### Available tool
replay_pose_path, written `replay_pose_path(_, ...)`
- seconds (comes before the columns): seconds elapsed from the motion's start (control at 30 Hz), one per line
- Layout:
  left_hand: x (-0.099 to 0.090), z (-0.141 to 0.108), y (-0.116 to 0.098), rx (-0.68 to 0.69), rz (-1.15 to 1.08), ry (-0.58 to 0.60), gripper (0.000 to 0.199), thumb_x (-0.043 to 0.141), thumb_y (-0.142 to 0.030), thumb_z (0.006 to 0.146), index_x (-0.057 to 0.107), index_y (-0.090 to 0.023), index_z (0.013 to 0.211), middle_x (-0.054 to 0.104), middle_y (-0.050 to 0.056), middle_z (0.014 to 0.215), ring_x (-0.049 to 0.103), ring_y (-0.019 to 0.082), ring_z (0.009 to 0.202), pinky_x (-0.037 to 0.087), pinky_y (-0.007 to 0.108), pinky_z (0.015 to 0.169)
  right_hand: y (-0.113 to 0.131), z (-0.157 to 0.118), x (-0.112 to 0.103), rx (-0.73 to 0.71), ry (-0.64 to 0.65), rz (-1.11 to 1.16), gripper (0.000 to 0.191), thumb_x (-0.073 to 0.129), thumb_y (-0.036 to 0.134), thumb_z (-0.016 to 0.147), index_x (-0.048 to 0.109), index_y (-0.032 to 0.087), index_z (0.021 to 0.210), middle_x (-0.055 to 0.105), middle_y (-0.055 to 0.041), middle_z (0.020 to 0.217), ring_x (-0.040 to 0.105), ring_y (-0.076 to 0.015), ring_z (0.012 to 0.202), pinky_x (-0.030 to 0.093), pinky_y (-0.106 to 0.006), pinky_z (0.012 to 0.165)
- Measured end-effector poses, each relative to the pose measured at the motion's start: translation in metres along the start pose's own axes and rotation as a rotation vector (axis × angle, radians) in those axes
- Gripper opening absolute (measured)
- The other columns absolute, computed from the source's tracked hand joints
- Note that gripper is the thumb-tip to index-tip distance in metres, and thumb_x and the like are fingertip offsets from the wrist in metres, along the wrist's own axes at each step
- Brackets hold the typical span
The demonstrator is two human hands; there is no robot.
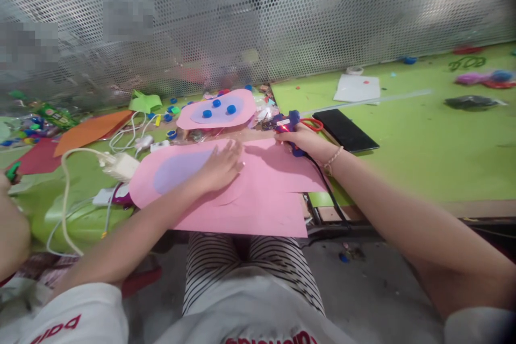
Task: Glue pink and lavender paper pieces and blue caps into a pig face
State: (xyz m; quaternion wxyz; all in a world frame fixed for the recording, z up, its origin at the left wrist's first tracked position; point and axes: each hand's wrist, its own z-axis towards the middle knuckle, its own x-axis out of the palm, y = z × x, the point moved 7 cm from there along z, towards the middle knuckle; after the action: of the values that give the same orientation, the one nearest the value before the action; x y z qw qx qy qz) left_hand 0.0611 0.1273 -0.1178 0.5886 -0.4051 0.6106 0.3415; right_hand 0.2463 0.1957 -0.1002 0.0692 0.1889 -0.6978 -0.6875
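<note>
My left hand [224, 165] lies flat on pink paper [258, 215], fingers spread, partly over a rounded pink piece with a lilac oval [173, 172]. At the paper's upper right, my right hand [303, 140] is wrapped round a dark blue tool [287, 122] with a small red light and a black cord trailing down. Behind the paper rests another rounded pink piece [185, 117] with a lilac oval and several blue caps [231, 109] on it.
A black phone [346, 130] lies right of my right hand. White cables, a plug adapter [121, 165], orange paper [91, 131] and small scraps crowd the left. Perforated metal [226, 27] stands behind the green table [423, 156]. Another person's arm [14, 231] shows at far left.
</note>
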Motion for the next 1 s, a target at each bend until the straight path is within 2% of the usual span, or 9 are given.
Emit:
replay_pose_path(0.07,-0.005,0.001,0.002,-0.029,0.005,-0.042,0.059,0.015,-0.039,0.093,0.009,-0.011,0.145,0.014,0.014,0.151,0.006,0.025,0.140,0.006,0.051,0.110,0.000,0.000,0.001,-0.008,0.009,-0.001,0.016,0.063,0.024,0.071,0.052,0.016,0.064,0.051,-0.0004,0.051,0.044,-0.0085,0.041,0.034,-0.024,0.042)
replay_pose_path(0.2,0.003,0.001,-0.002,0.002,-0.007,0.070,0.060,0.016,-0.041,0.093,0.010,-0.011,0.145,0.011,0.013,0.151,0.008,0.025,0.140,0.008,0.050,0.111,-0.001,0.000,0.000,-0.008,0.001,-0.022,0.015,0.064,0.024,0.071,0.053,0.015,0.063,0.051,-0.0005,0.049,0.044,-0.0086,0.042,0.035,-0.024,0.042)
replay_pose_path(0.33,0.002,-0.002,-0.007,0.016,0.017,-0.005,0.063,0.017,-0.044,0.093,0.010,-0.010,0.145,0.012,0.014,0.151,0.006,0.025,0.140,0.007,0.048,0.111,-0.002,-0.001,-0.001,0.005,-0.004,-0.041,0.018,0.065,0.026,0.070,0.052,0.016,0.065,0.049,0.0009,0.046,0.044,-0.0088,0.042,0.036,-0.023,0.042)
replay_pose_path(0.5,0.010,-0.003,-0.018,0.095,0.021,0.130,0.069,0.019,-0.051,0.091,0.010,-0.008,0.145,0.008,0.015,0.151,0.008,0.024,0.140,0.008,0.046,0.112,-0.002,-0.003,-0.002,0.012,-0.027,-0.064,0.019,0.067,0.028,0.070,0.052,0.017,0.067,0.051,0.0006,0.048,0.044,-0.0088,0.042,0.037,-0.022,0.042)
replay_pose_path(0.67,-0.004,-0.006,-0.014,0.028,-0.003,-0.015,0.064,0.015,-0.044,0.093,0.006,-0.007,0.145,0.006,0.016,0.151,0.002,0.023,0.140,0.008,0.046,0.112,-0.002,-0.003,-0.001,-0.014,0.018,-0.075,0.015,0.063,0.027,0.071,0.055,0.015,0.066,0.050,0.0007,0.047,0.045,-0.0090,0.042,0.036,-0.022,0.043)
replay_pose_path(0.83,0.011,-0.016,-0.020,0.063,-0.011,0.108,0.078,0.025,-0.058,0.088,0.006,-0.009,0.145,0.003,0.016,0.151,0.005,0.027,0.140,0.011,0.046,0.112,-0.002,-0.003,0.002,-0.025,0.061,-0.103,0.016,0.064,0.028,0.071,0.056,0.015,0.067,0.051,0.0004,0.049,0.045,-0.0088,0.043,0.035,-0.022,0.042)
replay_pose_path(1.0,0.007,-0.035,-0.030,-0.030,-0.001,0.065,0.085,0.032,-0.063,0.083,0.017,-0.004,0.143,0.013,0.021,0.149,0.014,0.030,0.138,0.017,0.045,0.111,-0.002,-0.004,0.003,-0.021,0.072,-0.121,0.014,0.063,0.027,0.072,0.055,0.016,0.067,0.050,0.0009,0.049,0.045,-0.0090,0.043,0.035,-0.022,0.043)
